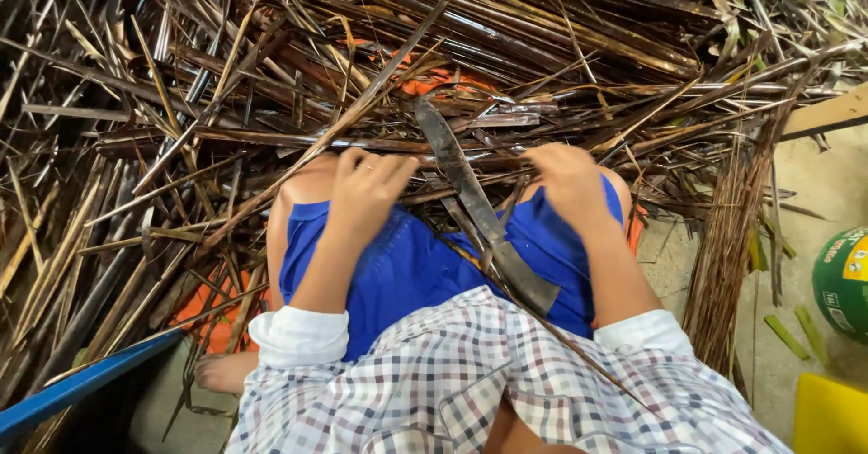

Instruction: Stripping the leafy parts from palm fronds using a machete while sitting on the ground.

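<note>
My left hand [366, 190] rests on my left knee, its fingers curled around a long thin dark strip [298, 157] that slants up to the right. On my right knee lies my right hand [570, 183], fingers bent down into the dry brown strips [506, 119] in front of it. What it grips is hidden. A long dark knife blade [470, 196] lies between my knees on my blue shorts [407, 269], its handle end toward my checked shirt [470, 382]. Neither hand touches the blade.
A large heap of dry brown leaf strips and stalks [181, 101] covers the ground ahead and to the left. An orange cloth [212, 309] shows under it. A green ball [843, 282], a yellow object [827, 418] and a blue bar [81, 383] lie nearby.
</note>
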